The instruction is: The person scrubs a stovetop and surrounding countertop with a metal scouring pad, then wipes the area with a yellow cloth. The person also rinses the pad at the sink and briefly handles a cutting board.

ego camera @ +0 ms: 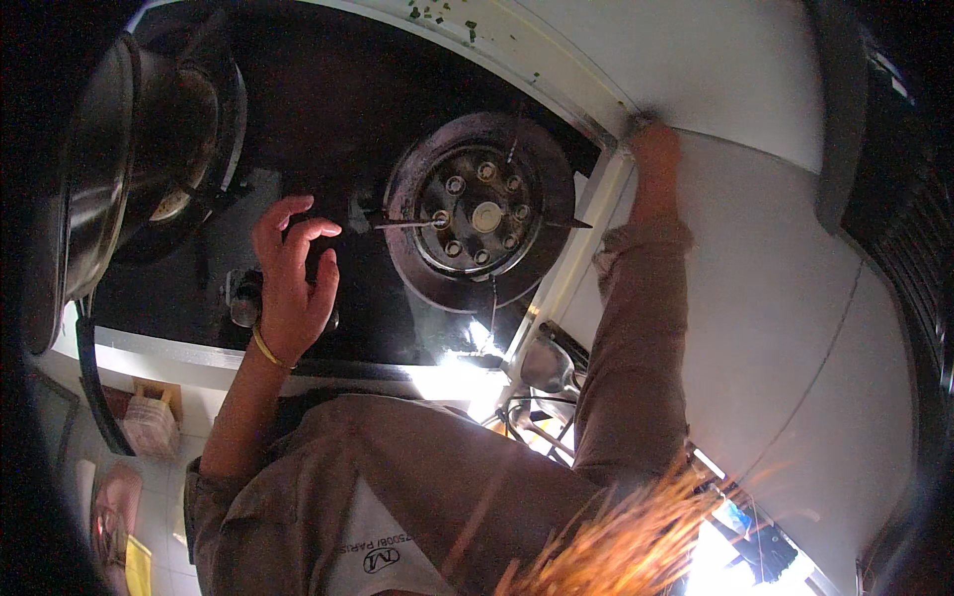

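Over the black hob, my left hand (298, 276) is held up with its fingers apart and bent, with nothing between them; a yellow band circles its wrist. Just below it are the hob's control knobs (244, 298). To its right lies a round gas burner (486, 216) with metal pan supports, and no flame shows on it. My right hand (656, 153) reaches to the wall at the hob's far right corner. Its fingers are dark and blurred, so whether it holds anything is hidden.
A large metal pan (97, 171) with a black handle (100, 387) stands on the left burner. Green scraps (471, 30) lie on the ledge behind the hob. Metal utensils (548, 365) are beside the hob's right edge, near my right sleeve. A ribbed dark appliance (905, 223) is at far right.
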Demonstrator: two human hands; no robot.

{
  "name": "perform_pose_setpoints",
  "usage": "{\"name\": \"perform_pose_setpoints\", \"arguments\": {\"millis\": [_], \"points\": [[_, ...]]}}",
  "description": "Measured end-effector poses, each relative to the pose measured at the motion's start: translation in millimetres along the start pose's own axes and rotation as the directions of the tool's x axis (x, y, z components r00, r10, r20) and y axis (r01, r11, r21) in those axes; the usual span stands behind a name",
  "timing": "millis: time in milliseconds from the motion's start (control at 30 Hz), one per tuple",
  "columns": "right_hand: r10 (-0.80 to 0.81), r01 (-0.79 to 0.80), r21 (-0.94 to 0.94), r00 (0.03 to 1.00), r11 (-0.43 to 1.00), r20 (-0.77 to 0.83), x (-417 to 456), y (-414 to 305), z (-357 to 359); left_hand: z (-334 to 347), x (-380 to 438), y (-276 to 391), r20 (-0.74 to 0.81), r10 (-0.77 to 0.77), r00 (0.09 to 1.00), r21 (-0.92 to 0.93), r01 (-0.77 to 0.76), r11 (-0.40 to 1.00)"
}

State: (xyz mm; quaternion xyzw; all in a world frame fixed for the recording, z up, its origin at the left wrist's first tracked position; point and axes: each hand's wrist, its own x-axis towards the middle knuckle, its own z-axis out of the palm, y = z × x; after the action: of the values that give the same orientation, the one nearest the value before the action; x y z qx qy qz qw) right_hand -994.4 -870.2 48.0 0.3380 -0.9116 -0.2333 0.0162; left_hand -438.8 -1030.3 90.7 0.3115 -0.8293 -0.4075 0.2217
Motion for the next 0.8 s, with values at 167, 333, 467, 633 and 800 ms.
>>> {"name": "perform_pose_setpoints", "arguments": {"millis": [167,333,467,633,800], "points": [[0.059,-0.047,0.162,0.996,0.986,-0.068,22.8,-18.2,28.7,-1.7,-8.1,-2.2,-0.011,-0.017,1.0,0.011,0.017,1.0],[-0.017,0.126,0.652,0.985,0.748,-0.171,17.8,-22.3,52.7,10.5,-5.2,1.7,0.021,-0.024,1.0,-0.034,0.024,0.999],[-0.117,0.198,0.529,0.976,0.825,-0.182,-24.3,-45.3,-63.0,3.9,-7.7,1.2,0.044,-0.016,0.999,0.01,0.016,1.0],[-0.046,0.051,-0.097,0.997,0.994,0.057,-31.1,-6.8,-73.9,5.6,-4.6,-0.9,0.03,-0.01,1.0,0.035,0.009,0.999],[0.054,-0.052,0.057,0.998,0.997,-0.032,3.7,12.0,19.5,4.3,-2.8,4.0,0.041,0.008,0.999,0.023,-0.009,1.0]]}}
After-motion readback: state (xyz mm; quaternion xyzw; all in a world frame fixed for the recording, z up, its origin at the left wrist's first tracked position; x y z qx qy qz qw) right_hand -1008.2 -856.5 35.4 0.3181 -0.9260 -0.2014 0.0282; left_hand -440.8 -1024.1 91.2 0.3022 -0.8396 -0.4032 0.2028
